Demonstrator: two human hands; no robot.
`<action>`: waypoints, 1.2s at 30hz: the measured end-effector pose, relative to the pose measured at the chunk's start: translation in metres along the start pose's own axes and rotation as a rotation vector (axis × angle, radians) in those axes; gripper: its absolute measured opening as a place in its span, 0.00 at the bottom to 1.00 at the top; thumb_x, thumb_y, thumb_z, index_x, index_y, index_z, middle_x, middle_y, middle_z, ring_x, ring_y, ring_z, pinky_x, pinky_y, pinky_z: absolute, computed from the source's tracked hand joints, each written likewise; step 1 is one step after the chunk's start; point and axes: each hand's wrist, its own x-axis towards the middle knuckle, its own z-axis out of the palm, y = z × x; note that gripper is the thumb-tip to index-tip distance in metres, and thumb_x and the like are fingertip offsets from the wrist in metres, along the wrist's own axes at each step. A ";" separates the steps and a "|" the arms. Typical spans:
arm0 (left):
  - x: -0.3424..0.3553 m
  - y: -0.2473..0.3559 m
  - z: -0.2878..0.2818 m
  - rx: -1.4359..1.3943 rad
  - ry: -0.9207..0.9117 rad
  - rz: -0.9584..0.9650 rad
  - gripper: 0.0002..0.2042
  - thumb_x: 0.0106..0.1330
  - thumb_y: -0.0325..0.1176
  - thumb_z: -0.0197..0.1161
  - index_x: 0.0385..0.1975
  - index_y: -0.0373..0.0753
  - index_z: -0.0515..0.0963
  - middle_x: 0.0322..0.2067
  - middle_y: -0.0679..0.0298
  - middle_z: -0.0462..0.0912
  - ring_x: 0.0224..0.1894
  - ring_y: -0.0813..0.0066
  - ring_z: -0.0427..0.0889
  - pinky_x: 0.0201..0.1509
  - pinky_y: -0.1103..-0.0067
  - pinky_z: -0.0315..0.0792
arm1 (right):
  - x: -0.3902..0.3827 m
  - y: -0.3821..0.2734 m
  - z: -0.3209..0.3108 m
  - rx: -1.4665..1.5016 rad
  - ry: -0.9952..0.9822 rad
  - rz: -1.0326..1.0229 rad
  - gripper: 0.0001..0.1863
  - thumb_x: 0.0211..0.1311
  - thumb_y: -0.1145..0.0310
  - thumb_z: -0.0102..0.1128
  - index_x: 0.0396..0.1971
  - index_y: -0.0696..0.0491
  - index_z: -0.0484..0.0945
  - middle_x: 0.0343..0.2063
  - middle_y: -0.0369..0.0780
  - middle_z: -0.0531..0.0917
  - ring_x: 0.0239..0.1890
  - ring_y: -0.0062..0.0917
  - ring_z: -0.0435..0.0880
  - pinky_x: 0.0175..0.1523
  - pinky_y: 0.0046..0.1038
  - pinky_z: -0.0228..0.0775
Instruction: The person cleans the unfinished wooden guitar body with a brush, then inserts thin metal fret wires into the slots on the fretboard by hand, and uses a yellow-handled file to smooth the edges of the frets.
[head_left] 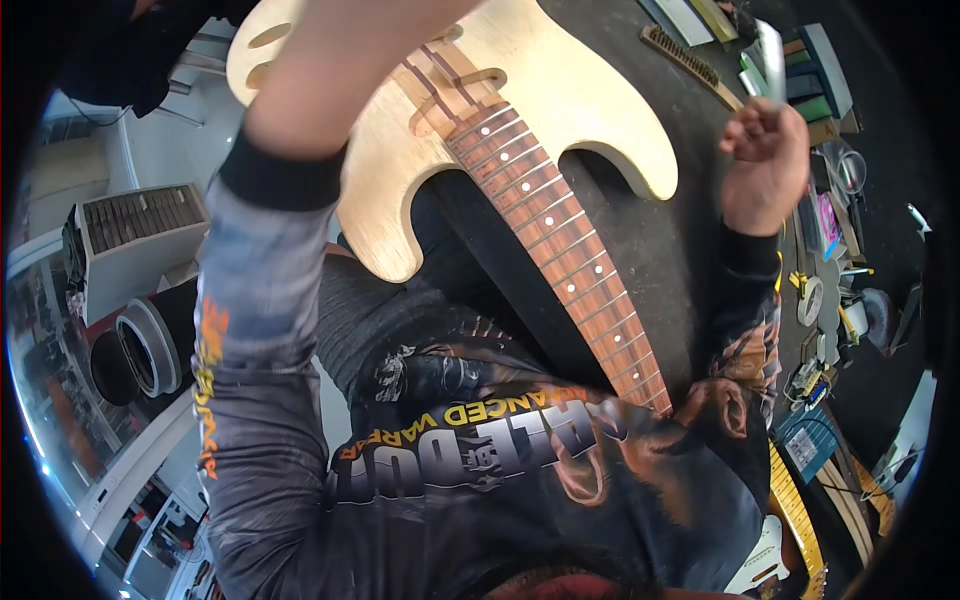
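Observation:
An unfinished pale wood electric guitar body [610,110] lies on the dark bench, its neck [550,225] pointing toward my torso. The rosewood-coloured fretboard has white dot inlays and metal frets. My left hand [345,75] reaches across the body's left side, blurred and close; its fingers lie beyond the upper edge, so what they touch is hidden. To the right of the guitar, my right hand [765,165] is raised over the bench with fingers curled around a slim, whitish, elongated object [771,60], blurred, whose kind I cannot make out.
A wooden-handled brush [690,65] lies at the upper right among boxes and tools. A tape roll [811,300] and small parts line the right side. Another guitar neck [795,505] stands lower right. A grey box [140,245] sits at the left.

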 end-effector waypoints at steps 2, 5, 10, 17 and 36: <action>0.017 -0.041 0.032 0.210 -0.105 -0.137 0.06 0.86 0.29 0.68 0.48 0.35 0.78 0.40 0.51 0.89 0.41 0.56 0.90 0.47 0.63 0.82 | -0.003 -0.018 -0.015 0.090 -0.087 -0.129 0.16 0.94 0.58 0.53 0.58 0.56 0.78 0.44 0.45 0.88 0.38 0.34 0.88 0.40 0.36 0.82; 0.025 -0.079 0.041 0.436 -0.222 0.199 0.09 0.82 0.25 0.66 0.58 0.32 0.83 0.50 0.43 0.90 0.53 0.41 0.90 0.62 0.57 0.84 | -0.007 -0.033 -0.008 0.202 -0.256 -0.178 0.15 0.94 0.58 0.50 0.58 0.55 0.75 0.45 0.46 0.85 0.40 0.36 0.86 0.43 0.39 0.80; -0.008 -0.013 0.007 0.169 -0.105 -0.060 0.12 0.85 0.26 0.66 0.62 0.30 0.83 0.55 0.49 0.93 0.55 0.58 0.93 0.63 0.67 0.86 | -0.045 -0.039 0.028 -0.079 -0.391 -0.255 0.09 0.92 0.68 0.53 0.56 0.58 0.78 0.50 0.50 0.87 0.40 0.32 0.85 0.47 0.33 0.82; -0.130 0.096 -0.025 0.432 -0.432 -0.257 0.36 0.61 0.57 0.88 0.60 0.34 0.91 0.58 0.51 0.91 0.57 0.50 0.86 0.65 0.60 0.77 | -0.051 -0.044 0.084 -0.511 -0.927 -0.551 0.14 0.65 0.79 0.83 0.46 0.57 0.87 0.42 0.44 0.90 0.44 0.41 0.90 0.50 0.39 0.81; -0.181 0.124 0.008 0.598 -0.306 -0.357 0.17 0.56 0.28 0.87 0.44 0.45 0.91 0.39 0.69 0.86 0.42 0.63 0.83 0.57 0.62 0.67 | -0.065 -0.025 0.097 -0.563 -1.050 -0.577 0.17 0.60 0.72 0.84 0.47 0.53 0.87 0.48 0.42 0.91 0.53 0.43 0.91 0.59 0.42 0.83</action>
